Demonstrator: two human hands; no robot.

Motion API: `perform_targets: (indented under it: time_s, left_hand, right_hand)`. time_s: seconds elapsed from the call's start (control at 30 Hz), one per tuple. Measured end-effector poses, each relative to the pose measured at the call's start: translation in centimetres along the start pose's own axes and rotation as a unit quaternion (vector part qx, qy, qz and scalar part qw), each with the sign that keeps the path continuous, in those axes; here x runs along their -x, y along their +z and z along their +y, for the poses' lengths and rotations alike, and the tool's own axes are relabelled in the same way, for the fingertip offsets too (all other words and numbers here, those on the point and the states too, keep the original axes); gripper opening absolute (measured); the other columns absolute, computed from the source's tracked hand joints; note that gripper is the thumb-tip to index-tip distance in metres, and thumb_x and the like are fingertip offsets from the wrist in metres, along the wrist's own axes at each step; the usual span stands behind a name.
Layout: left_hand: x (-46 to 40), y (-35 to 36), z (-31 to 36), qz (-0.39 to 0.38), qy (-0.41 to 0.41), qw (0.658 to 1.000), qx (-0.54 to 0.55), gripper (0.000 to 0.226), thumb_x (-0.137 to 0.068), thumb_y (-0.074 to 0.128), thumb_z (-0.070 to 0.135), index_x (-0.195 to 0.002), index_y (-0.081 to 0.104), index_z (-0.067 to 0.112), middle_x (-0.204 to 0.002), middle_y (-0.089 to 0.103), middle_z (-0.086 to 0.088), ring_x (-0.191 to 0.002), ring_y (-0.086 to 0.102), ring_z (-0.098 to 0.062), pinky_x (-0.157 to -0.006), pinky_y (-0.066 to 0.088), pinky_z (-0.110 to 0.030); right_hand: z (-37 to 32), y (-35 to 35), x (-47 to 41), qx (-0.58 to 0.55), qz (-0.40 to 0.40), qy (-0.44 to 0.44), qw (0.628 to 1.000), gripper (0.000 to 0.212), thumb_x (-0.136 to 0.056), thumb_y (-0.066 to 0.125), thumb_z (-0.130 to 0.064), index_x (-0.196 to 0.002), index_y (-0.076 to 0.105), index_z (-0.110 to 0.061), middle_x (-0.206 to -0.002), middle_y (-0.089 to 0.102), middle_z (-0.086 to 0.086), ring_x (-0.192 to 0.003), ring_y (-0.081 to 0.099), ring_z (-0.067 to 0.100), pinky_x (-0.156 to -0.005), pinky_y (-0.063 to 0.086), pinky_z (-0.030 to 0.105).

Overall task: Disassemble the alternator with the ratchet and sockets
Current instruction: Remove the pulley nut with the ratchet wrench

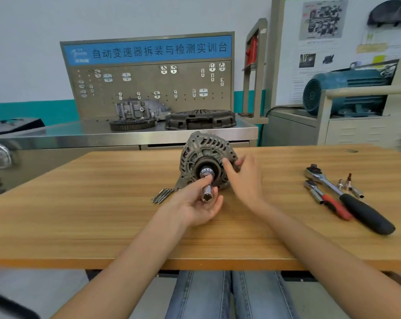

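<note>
A grey alternator (203, 150) stands on its edge on the wooden table (80, 215), its shaft end facing me. A chrome socket (207, 192) points out from the shaft nut at the hub. My left hand (195, 203) holds the socket between thumb and fingers, palm up. To the right of the hub, my right hand (243, 178) touches the housing with its fingers spread. A large ratchet (347, 196) with a black handle and a smaller ratchet (326, 199) with a red handle lie on the table at the right.
Small sockets and bits (350, 185) lie beside the ratchets. Several long bolts (162, 195) lie left of the alternator. Behind the table a steel bench (80, 132) carries a clutch cover (200, 120), a gear ring and a casting. A blue motor (342, 93) sits at the right.
</note>
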State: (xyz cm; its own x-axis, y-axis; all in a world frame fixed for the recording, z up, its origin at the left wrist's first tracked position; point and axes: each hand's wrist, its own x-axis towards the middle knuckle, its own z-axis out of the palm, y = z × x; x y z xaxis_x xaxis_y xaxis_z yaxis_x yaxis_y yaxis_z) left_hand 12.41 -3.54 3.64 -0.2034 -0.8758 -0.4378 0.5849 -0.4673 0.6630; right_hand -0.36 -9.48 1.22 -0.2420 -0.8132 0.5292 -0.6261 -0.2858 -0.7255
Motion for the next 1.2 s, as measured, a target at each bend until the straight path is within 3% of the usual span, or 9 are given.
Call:
perform_targets:
  time_s: [0.07,0.13,0.33,0.67,0.83,0.93,1.03,1.13,1.2]
  left_hand:
    - [0.0,-0.1,0.1,-0.002,-0.009,1.0,0.007,0.016,-0.079,0.073,0.008,-0.083,0.06,0.0,-0.064,0.06,-0.012,-0.062,0.058,-0.015,-0.053,0.057,-0.034]
    - [0.2,0.0,0.1,-0.008,-0.018,0.999,0.028,0.016,-0.079,0.073,0.006,-0.084,0.061,-0.003,-0.065,0.06,-0.014,-0.066,0.058,-0.017,-0.05,0.057,-0.036]
    - [0.6,0.5,-0.2,-0.028,-0.003,0.996,0.079,0.014,-0.085,0.068,0.005,-0.081,0.06,-0.006,-0.061,0.064,-0.019,-0.065,0.063,-0.023,-0.055,0.057,-0.04]
    - [-0.2,1.2,-0.3,-0.085,-0.006,0.968,0.235,0.044,-0.104,0.035,0.022,-0.089,0.056,-0.014,-0.062,0.064,-0.025,-0.044,0.064,-0.033,-0.036,0.053,-0.039]
    - [0.2,1.5,-0.2,-0.051,0.025,0.98,0.189,0.017,-0.094,0.059,0.013,-0.093,0.057,-0.004,-0.09,0.055,-0.023,-0.071,0.058,-0.025,-0.045,0.057,-0.034]
    - [0.3,1.8,-0.4,-0.022,0.052,0.983,0.172,0.008,-0.09,0.059,-0.003,-0.098,0.058,-0.002,-0.09,0.053,-0.02,-0.07,0.056,-0.021,-0.063,0.06,-0.035]
    - [0.3,2.3,-0.7,-0.019,0.049,0.985,0.164,0.01,-0.098,0.051,0.007,-0.101,0.054,-0.001,-0.085,0.058,-0.016,-0.065,0.063,-0.024,-0.078,0.054,-0.043]
    - [0.4,2.9,-1.2,-0.028,0.036,0.985,0.169,0.032,-0.104,0.037,0.024,-0.103,0.055,-0.003,-0.074,0.069,-0.015,-0.054,0.069,-0.027,-0.063,0.056,-0.045]
    - [0.3,3.1,-1.3,-0.036,0.02,0.98,0.196,0.037,-0.105,0.034,0.027,-0.1,0.055,-0.003,-0.065,0.068,-0.017,-0.048,0.067,-0.027,-0.053,0.057,-0.045]
  right_hand:
    - [-0.7,0.8,-0.1,-0.163,-0.119,0.16,0.966,0.052,-0.089,0.049,-0.057,-0.09,0.056,-0.006,-0.081,0.063,0.008,-0.069,0.062,0.02,-0.052,0.047,0.024]
    - [-1.6,1.0,-0.3,-0.338,-0.197,0.303,0.869,0.061,-0.086,0.053,-0.059,-0.108,0.057,-0.003,-0.089,0.068,0.013,-0.071,0.067,0.022,-0.046,0.051,0.024]
    - [-2.7,0.7,-1.2,-0.439,-0.31,0.425,0.728,0.061,-0.084,0.059,-0.056,-0.095,0.058,0.005,-0.064,0.068,0.018,-0.05,0.067,0.028,-0.044,0.055,0.033]
    - [-2.6,0.9,-0.7,-0.491,-0.332,0.409,0.694,0.065,-0.087,0.056,-0.055,-0.115,0.057,0.003,-0.095,0.067,0.017,-0.082,0.065,0.028,-0.066,0.051,0.039]
    - [-2.5,1.0,-0.7,-0.503,-0.312,0.418,0.689,0.058,-0.085,0.06,-0.052,-0.097,0.062,0.005,-0.077,0.07,0.018,-0.067,0.07,0.028,-0.057,0.058,0.036]
    - [-2.6,0.8,-0.5,-0.512,-0.307,0.419,0.684,0.055,-0.084,0.062,-0.05,-0.097,0.061,0.004,-0.074,0.07,0.017,-0.06,0.07,0.027,-0.049,0.058,0.034]
    - [-2.4,0.9,-0.6,-0.497,-0.313,0.411,0.697,0.056,-0.086,0.058,-0.054,-0.089,0.062,0.001,-0.068,0.068,0.012,-0.054,0.068,0.024,-0.048,0.056,0.029]
    - [-2.4,1.0,-0.8,-0.454,-0.334,0.364,0.741,0.063,-0.092,0.037,-0.058,-0.066,0.059,-0.005,-0.06,0.059,0.006,-0.055,0.061,0.016,-0.058,0.052,0.024]
    - [-2.6,1.1,-0.9,-0.461,-0.339,0.348,0.743,0.064,-0.095,0.028,-0.057,-0.079,0.056,-0.002,-0.069,0.061,0.011,-0.067,0.059,0.02,-0.07,0.049,0.029]
